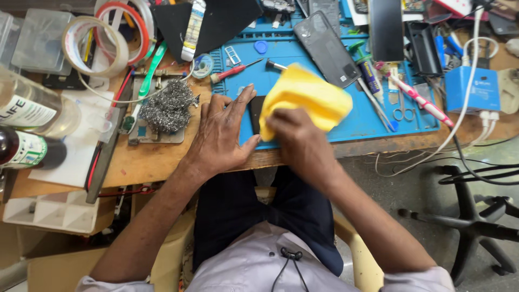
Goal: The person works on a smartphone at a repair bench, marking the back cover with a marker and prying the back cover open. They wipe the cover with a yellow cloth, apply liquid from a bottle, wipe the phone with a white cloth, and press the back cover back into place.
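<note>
- On the blue mat [303, 54] at the front edge of the wooden bench [157, 159], a dark flat phone [256, 113] lies mostly hidden under a cloth and two hands.
- Left hand [221, 135]: spread wide and flat, fingers splayed, thumb side against the phone's left edge, pinning it to the mat.
- Right hand [300, 140]: closed down on a yellow cloth [305, 97], pressing its near edge onto the phone; fingers bunched in the fabric.
- Yellow cloth covers the right part of the phone and bulges up and away toward the back of the mat.
- Just behind the cloth: a small screwdriver with a red handle [232, 71] and a second phone [327, 48], dark, lying at an angle.
- Left of the left hand, off the mat: a wad of steel wool [167, 105] on a small metal plate.
- Far left: rolls of tape [97, 46] and two bottles [32, 108].
- Right of the mat: a blue box [470, 89] with white cables [465, 116] running off the bench edge.
- Person is seated; lap and light shirt visible below the bench.
</note>
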A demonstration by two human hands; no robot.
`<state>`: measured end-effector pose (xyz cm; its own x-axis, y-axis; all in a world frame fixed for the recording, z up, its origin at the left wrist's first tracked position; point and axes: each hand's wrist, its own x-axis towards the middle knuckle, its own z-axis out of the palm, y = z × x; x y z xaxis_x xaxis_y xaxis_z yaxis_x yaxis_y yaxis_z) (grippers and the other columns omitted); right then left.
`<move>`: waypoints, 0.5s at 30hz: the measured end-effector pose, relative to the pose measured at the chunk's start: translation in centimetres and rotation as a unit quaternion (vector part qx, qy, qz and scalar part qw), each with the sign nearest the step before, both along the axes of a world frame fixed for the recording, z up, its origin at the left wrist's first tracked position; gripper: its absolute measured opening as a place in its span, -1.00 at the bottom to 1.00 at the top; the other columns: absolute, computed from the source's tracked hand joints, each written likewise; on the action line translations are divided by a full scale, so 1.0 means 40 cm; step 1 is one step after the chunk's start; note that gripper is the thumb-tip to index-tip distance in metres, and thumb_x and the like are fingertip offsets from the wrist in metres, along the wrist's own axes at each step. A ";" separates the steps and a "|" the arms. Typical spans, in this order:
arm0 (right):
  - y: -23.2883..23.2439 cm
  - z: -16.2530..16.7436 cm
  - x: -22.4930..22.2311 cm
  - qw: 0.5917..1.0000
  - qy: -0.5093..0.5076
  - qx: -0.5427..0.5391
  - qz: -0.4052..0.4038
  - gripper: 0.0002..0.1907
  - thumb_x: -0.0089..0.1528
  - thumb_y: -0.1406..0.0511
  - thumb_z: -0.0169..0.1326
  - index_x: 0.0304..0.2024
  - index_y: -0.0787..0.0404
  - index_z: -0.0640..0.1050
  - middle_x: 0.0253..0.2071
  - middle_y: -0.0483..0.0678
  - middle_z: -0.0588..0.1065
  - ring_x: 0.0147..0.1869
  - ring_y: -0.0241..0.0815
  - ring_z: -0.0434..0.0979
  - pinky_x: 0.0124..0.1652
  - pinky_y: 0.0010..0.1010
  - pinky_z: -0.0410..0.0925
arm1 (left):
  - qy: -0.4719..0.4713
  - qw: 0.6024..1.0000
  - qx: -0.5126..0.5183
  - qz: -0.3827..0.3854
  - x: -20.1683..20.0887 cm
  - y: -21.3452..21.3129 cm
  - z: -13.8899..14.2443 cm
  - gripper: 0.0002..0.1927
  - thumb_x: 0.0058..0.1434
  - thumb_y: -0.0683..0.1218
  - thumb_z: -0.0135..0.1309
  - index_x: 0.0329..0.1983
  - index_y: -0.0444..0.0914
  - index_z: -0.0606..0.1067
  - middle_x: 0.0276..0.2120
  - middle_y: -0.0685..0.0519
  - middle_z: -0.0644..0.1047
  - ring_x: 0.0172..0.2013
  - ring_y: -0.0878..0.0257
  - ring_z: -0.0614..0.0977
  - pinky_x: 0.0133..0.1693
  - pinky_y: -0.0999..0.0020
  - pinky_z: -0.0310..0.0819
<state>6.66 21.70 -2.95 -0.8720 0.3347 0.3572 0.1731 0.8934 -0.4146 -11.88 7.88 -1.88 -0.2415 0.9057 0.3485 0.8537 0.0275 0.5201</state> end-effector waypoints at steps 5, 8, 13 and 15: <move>0.019 0.058 0.103 0.989 -0.079 0.105 -0.067 -0.39 0.27 0.13 0.16 0.27 0.34 0.44 0.43 0.12 0.32 0.52 0.15 0.26 0.41 -0.08 0.11 | 0.008 1.000 0.011 -0.001 0.005 -0.011 0.002 0.07 -0.15 -0.10 0.18 0.50 -0.36 0.10 0.30 -0.05 0.46 0.03 -0.01 0.40 0.11 0.04 0.22; 0.023 0.056 0.123 0.983 -0.104 0.119 -0.089 -0.19 0.25 0.01 0.09 0.40 0.38 0.32 0.52 0.16 0.19 0.62 0.16 0.10 0.50 -0.04 -0.05 | 0.003 0.999 -0.030 0.022 0.009 -0.010 -0.004 0.05 -0.10 -0.11 0.20 0.53 -0.32 0.11 0.10 -0.03 0.50 0.06 0.01 0.41 0.12 0.03 0.21; -0.087 -0.001 0.015 0.992 -0.087 0.092 -0.004 -0.01 0.25 -0.17 0.03 0.42 0.47 0.21 0.50 0.31 0.11 0.60 0.21 0.03 0.48 -0.02 -0.08 | -0.028 0.999 0.024 0.009 0.001 -0.010 -0.013 -0.07 0.04 -0.12 0.02 0.54 -0.37 0.08 0.30 -0.01 0.49 0.02 0.02 0.39 0.14 0.06 0.18; -0.108 0.001 -0.017 0.991 -0.086 0.100 0.014 -0.05 0.29 -0.16 0.00 0.43 0.43 0.22 0.51 0.27 0.12 0.61 0.18 0.04 0.49 -0.04 -0.07 | -0.046 0.999 0.013 0.010 -0.003 -0.015 -0.014 -0.14 0.15 -0.10 -0.03 0.56 -0.36 0.09 0.24 -0.01 0.51 0.03 0.05 0.39 0.17 0.09 0.17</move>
<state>5.97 17.37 -2.89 -0.9338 0.2462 0.2595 0.1990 0.9604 -0.1951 -12.02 7.29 -2.44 -0.2908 0.8915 0.3474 0.8016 0.0287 0.5972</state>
